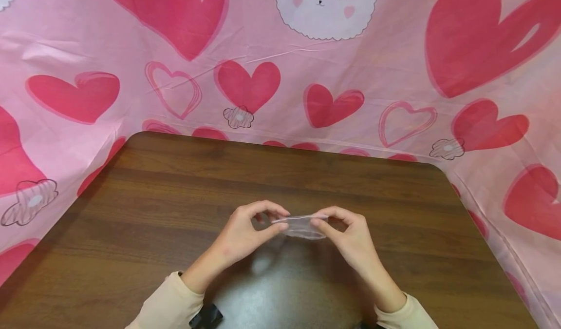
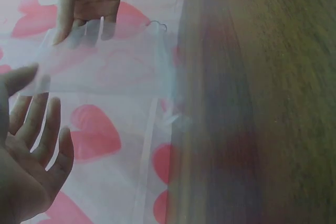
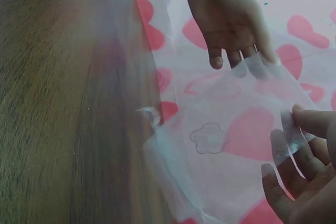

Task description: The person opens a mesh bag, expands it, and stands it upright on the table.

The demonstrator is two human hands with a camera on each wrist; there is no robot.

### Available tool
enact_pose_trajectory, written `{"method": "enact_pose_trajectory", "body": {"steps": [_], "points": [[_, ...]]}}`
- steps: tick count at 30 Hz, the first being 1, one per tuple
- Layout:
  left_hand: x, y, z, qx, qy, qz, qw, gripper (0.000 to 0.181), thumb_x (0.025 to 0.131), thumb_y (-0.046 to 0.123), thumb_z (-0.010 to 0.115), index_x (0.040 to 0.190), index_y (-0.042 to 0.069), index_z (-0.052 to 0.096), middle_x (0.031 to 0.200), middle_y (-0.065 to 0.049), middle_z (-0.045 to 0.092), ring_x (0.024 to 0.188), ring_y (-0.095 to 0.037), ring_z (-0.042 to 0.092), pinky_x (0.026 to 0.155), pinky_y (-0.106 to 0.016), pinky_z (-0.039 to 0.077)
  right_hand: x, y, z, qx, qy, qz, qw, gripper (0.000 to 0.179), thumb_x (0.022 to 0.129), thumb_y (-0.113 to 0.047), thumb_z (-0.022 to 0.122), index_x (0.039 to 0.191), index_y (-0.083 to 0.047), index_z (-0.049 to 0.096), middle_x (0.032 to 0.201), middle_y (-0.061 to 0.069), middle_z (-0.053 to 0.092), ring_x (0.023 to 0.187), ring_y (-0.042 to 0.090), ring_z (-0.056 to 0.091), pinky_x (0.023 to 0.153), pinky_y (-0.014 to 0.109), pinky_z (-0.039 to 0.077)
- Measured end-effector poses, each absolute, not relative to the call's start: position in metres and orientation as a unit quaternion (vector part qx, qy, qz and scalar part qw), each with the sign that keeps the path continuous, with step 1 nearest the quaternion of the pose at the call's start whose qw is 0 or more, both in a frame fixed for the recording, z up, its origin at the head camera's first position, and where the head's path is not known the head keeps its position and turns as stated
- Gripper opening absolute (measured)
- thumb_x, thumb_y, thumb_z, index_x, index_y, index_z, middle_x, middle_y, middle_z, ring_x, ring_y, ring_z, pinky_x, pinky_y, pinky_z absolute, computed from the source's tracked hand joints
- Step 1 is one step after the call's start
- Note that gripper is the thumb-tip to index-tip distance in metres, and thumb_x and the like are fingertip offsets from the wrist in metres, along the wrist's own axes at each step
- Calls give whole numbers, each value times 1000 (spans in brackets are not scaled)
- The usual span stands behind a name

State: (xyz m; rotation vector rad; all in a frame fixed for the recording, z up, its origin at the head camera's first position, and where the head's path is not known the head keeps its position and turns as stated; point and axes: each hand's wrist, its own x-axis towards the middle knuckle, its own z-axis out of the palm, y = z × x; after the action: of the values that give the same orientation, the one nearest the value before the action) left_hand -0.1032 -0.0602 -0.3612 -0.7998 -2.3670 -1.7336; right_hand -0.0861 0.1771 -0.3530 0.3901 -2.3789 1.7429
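Observation:
A small, sheer white mesh bag (image 1: 303,228) is stretched level between the two hands over the middle of the table. My left hand (image 1: 245,231) pinches its left end between thumb and fingers. At the other end my right hand (image 1: 354,236) grips the edge in the same way. In the left wrist view the see-through mesh (image 2: 121,66) spans from one hand to the other, and fingers show through it. The right wrist view shows a gathered, whitish lower edge (image 3: 176,174) with a small tuft (image 3: 150,115) at its corner.
The brown wood-grain table (image 1: 144,212) has rounded far corners. Pink cloth (image 1: 385,66) printed with red hearts hangs behind it and along both sides. A black strap piece (image 1: 206,317) sits by the left sleeve (image 1: 168,302), at the front edge of the view.

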Motion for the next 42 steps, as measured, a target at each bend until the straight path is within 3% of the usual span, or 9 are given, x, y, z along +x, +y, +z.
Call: {"method": "enact_pose_trajectory", "body": {"steps": [8, 12, 17, 27, 36, 42], "points": [[-100, -59, -353, -263, -787, -558, 16, 17, 95, 30, 68, 109, 24, 74, 105, 17, 71, 96, -8, 62, 80, -32, 47, -85, 176, -353, 159, -810, 559, 83, 7, 84, -8, 78, 90, -10, 76, 87, 5, 73, 83, 13, 66, 74, 26, 51], [-100, -57, -350, -246, -816, -522, -15, 19, 93, 39, 69, 108, 30, 75, 99, 22, 69, 93, -5, 61, 81, -33, 47, -84, 173, -353, 171, -812, 554, 69, 8, 85, -8, 77, 91, -14, 76, 87, 2, 73, 85, 13, 66, 74, 27, 50], [-98, -54, -351, -241, -829, -502, -42, 13, 88, 38, 75, 100, 33, 76, 83, 22, 66, 84, -2, 61, 81, -38, 48, -83, 172, -352, 193, -806, 557, 60, 12, 87, -2, 74, 93, -12, 77, 89, 0, 72, 85, 13, 66, 71, 28, 53], [-100, -52, -355, -257, -833, -489, -33, 5, 86, 35, 78, 85, 30, 76, 78, 21, 64, 77, -2, 59, 75, -35, 48, -81, 171, -351, 201, -815, 537, 85, 15, 86, 0, 74, 97, -10, 76, 93, -2, 72, 88, 12, 64, 77, 32, 50], [-102, -55, -359, -222, -820, -527, 11, 4, 86, 25, 79, 87, 22, 76, 78, 16, 65, 75, -5, 59, 71, -36, 49, -82, 180, -344, 165, -796, 563, 151, 18, 82, 1, 78, 98, -8, 75, 93, 1, 73, 86, 13, 65, 81, 25, 49], [-102, -50, -357, -203, -808, -552, 25, 6, 87, 20, 78, 92, 20, 76, 83, 13, 69, 74, -8, 59, 69, -29, 49, -78, 177, -345, 155, -804, 559, 127, 16, 84, -4, 78, 99, -10, 75, 91, -1, 73, 84, 14, 66, 79, 25, 49]]}}
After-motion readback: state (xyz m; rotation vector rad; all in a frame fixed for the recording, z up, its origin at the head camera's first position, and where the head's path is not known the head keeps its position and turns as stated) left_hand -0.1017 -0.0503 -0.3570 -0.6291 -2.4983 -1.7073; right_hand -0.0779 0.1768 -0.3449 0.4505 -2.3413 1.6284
